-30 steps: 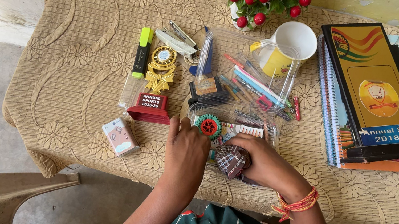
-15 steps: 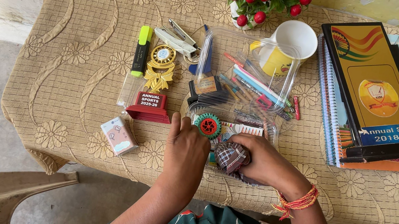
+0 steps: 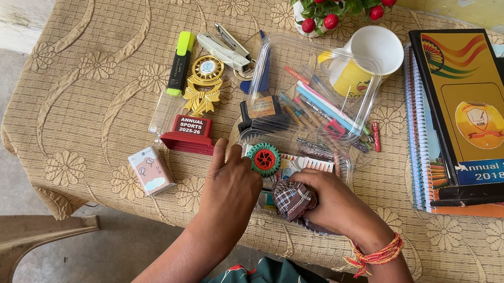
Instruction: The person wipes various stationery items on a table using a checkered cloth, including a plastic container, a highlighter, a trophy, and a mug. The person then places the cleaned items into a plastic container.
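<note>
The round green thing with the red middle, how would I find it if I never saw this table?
Start at the tan lace tablecloth and go to its near edge, where the clear plastic box lies open. The round green thing sits at the box's left end, just past the left hand. Nothing else nearby is a toothed green ring with a red centre.

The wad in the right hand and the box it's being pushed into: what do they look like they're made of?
The wad under the right hand looks like soft woven cloth: checked pattern, crumpled folds. The box seems thin clear plastic, glossy; contents show through its walls.
</note>
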